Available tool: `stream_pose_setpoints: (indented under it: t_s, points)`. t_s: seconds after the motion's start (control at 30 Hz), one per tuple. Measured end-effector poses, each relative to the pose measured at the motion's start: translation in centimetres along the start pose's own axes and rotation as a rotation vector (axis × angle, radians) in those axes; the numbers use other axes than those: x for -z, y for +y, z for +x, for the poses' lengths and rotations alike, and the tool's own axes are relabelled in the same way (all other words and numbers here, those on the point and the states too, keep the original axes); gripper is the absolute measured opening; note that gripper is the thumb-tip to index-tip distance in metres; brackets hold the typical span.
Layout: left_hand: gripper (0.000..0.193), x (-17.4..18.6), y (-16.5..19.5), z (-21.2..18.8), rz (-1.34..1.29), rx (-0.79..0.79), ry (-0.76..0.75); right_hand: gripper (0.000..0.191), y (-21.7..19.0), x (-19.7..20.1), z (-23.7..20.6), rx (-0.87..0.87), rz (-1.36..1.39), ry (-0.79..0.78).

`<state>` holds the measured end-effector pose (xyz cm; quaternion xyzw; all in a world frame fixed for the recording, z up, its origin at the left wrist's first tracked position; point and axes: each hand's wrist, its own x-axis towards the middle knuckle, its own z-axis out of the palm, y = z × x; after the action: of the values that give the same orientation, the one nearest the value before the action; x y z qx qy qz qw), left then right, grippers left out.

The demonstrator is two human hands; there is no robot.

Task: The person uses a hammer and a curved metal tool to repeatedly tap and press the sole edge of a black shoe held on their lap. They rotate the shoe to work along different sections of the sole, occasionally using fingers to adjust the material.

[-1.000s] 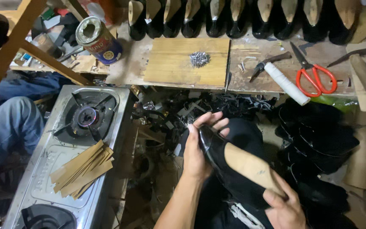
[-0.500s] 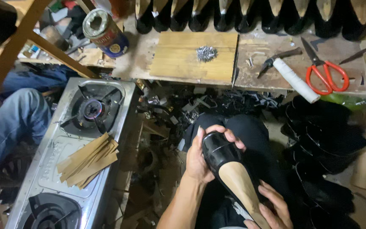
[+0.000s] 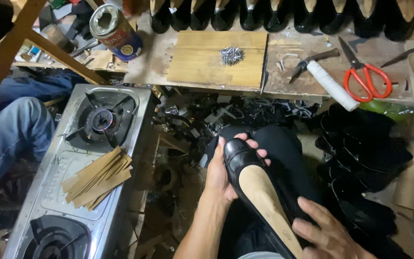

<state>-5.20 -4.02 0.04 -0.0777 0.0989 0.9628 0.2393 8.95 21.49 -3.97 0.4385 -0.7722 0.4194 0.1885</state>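
A black shoe upper (image 3: pixel 237 154) stretched over a last lies sole-up across my lap, its tan insole (image 3: pixel 263 204) facing me. My left hand (image 3: pixel 224 168) wraps around the toe, fingers curled over the black leather. My right hand (image 3: pixel 329 230) grips the heel end at the bottom right. Both hands hold the same shoe.
A two-burner gas stove (image 3: pixel 80 163) stands at left with tan insole boards (image 3: pixel 97 178) stacked on it. Ahead, a wooden board (image 3: pixel 202 62) carries a pile of small nails (image 3: pixel 231 55). Red scissors (image 3: pixel 365 74), a white-handled tool (image 3: pixel 329 84), a tin can (image 3: pixel 116 31), black uppers (image 3: pixel 365 158) and another person's leg in jeans (image 3: pixel 15 134) surround me.
I have turned the shoe so its toe points away, and my left hand has closed over the toe. The view has tilted slightly downward.
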Motion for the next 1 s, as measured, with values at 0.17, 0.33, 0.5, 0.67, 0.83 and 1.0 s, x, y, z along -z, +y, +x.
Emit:
stream_pose_setpoints:
  t_s: [0.17, 0.33, 0.5, 0.67, 0.83, 1.0]
  points:
    - [0.057, 2.0, -2.0, 0.0, 0.549, 0.085, 0.185, 0.048, -0.6, 2.2, 8.2, 0.219, -0.248, -0.089]
    - [0.072, 2.4, -4.7, -1.7, 0.721, -0.162, -0.006, 0.062, -0.9, 1.5, 13.8, -0.194, -0.019, 0.075]
    - [0.085, 1.4, -3.4, -5.4, 0.897, -0.407, -0.319, 0.066, -0.5, -0.3, 14.3, -0.597, -0.009, 0.1]
    - [0.102, -0.9, -0.8, -6.1, 1.519, -0.387, -0.264, 0.061, 0.1, -0.1, 15.1, -0.663, 0.024, 0.113]
    - [0.094, -2.2, 0.0, -7.1, 1.521, -0.349, -0.28, 0.057, -0.2, 3.0, 15.5, -0.582, 0.043, -0.07]
    - [0.093, -3.7, -0.1, -7.7, 1.601, -0.273, -0.201, 0.041, 0.1, 4.7, 15.9, -0.321, -0.104, -0.116]
